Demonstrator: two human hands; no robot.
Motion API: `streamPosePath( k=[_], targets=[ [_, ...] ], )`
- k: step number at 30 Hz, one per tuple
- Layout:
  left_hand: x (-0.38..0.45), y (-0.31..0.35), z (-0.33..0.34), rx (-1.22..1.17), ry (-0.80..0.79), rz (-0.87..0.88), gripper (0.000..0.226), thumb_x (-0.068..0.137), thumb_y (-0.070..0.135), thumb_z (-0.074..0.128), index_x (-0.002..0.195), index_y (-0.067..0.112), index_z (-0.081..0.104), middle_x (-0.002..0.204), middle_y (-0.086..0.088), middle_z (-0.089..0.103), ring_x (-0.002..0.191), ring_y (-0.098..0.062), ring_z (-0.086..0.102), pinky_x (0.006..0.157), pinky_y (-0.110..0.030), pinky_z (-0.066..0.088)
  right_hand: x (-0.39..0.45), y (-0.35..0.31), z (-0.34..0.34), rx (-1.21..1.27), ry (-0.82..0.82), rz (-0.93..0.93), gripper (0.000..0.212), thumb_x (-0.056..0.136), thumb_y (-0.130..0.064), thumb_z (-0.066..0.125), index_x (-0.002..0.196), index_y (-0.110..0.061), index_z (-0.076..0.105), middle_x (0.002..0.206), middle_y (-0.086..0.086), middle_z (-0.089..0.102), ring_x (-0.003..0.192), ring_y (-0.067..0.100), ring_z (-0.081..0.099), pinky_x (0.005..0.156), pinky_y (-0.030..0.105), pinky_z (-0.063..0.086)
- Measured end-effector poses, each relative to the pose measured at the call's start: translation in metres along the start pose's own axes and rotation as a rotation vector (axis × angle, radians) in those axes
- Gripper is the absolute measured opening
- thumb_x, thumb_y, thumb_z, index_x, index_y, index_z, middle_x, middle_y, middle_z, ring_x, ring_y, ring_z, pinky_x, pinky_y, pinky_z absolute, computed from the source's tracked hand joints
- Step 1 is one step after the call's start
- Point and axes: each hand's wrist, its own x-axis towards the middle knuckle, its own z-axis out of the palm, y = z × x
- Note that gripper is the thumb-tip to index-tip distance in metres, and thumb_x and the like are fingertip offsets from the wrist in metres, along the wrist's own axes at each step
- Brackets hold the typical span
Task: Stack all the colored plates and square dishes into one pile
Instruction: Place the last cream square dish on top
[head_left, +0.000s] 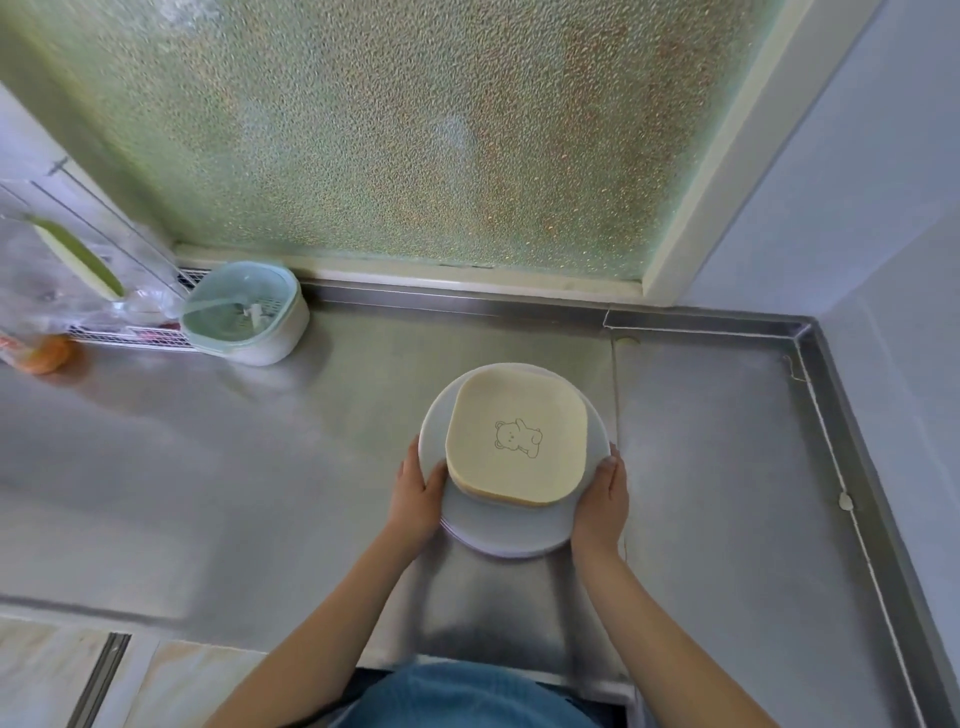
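Note:
A pile of round pale plates rests on the steel counter in front of me. On top of it lie cream square dishes, the uppermost showing a small bear drawing. My left hand grips the pile's left rim, thumb over the edge. On the opposite side my right hand clasps the right rim the same way. The lower plates' colours are hidden; only thin edges show at the left.
A mint-green strainer basket in a white tub stands at the back left, beside a wire rack with plastic bags and an orange fruit. A frosted window lies behind the steel counter, whose raised lip runs along the right.

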Motion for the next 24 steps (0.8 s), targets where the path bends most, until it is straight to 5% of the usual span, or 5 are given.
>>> streamPosePath(
  k=[7, 14, 24],
  targets=[
    [0.029, 0.0, -0.061, -0.144, 0.071, -0.075, 0.049, 0.091, 0.038, 0.052, 0.137, 0.029, 0.038, 0.123, 0.008, 0.055, 0.111, -0.016, 0.054, 0.096, -0.039, 0.047, -0.008, -0.019, 0.074, 0.014, -0.113, -0.021, 0.037, 0.102, -0.026, 0.024, 0.13, -0.025, 0.049, 0.11, -0.008, 0.054, 0.102, 0.012, 0.049, 0.087, 0.026, 0.037],
    [0.094, 0.001, -0.139, -0.129, 0.113, -0.101, 0.044, 0.094, 0.03, 0.05, 0.137, 0.027, 0.039, 0.12, 0.001, 0.056, 0.11, -0.026, 0.056, 0.093, -0.051, 0.05, -0.013, -0.035, 0.17, 0.026, -0.138, -0.067, 0.031, 0.102, -0.026, 0.026, 0.118, -0.039, 0.049, 0.105, -0.011, 0.056, 0.101, 0.014, 0.052, 0.088, 0.031, 0.042],
    [0.154, -0.009, -0.184, -0.181, 0.139, -0.042, 0.043, 0.094, 0.03, 0.051, 0.136, 0.026, 0.044, 0.117, 0.004, 0.06, 0.113, -0.022, 0.056, 0.1, -0.044, 0.046, -0.011, -0.049, 0.241, 0.018, -0.049, -0.089, 0.032, 0.102, -0.024, 0.027, 0.118, -0.031, 0.054, 0.092, -0.028, 0.054, 0.095, 0.012, 0.053, 0.083, 0.027, 0.04]
  ],
)
